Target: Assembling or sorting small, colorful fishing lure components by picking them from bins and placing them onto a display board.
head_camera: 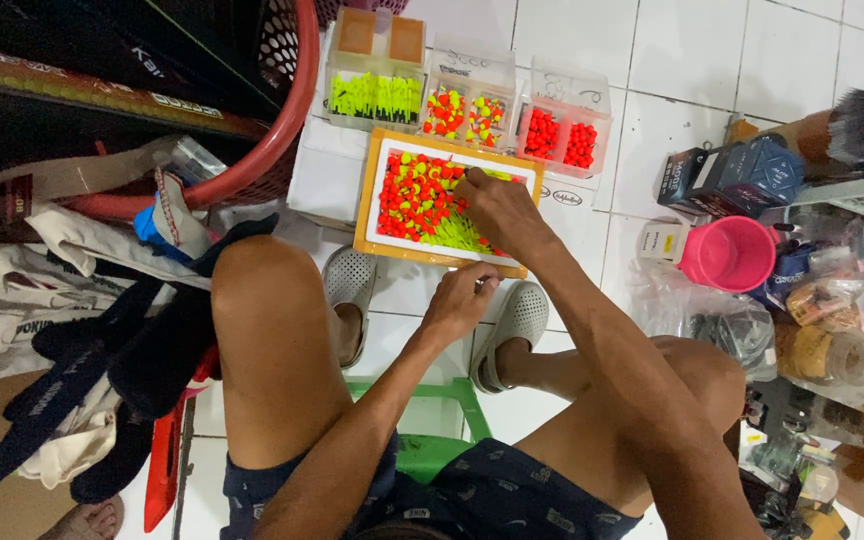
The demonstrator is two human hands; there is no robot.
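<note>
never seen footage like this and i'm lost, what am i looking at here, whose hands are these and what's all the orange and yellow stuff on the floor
There is one picture, taken by a camera worn on a person's head, looking straight down. So the bare knees, the grey clogs and the two hands belong to the wearer, who sits on a green stool above a white tiled floor.

In front of the feet lies a flat tray with a yellow rim, holding many small orange and yellow-green beads and thin yellow-green sticks. The right hand reaches into that tray, fingers down among the pieces. The left hand sits nearer the body at the tray's near edge, pinched on something too small to identify.

Behind the tray stand clear plastic boxes with the same pieces sorted by kind. A red basket is to the left, a pink cup to the right.
</note>
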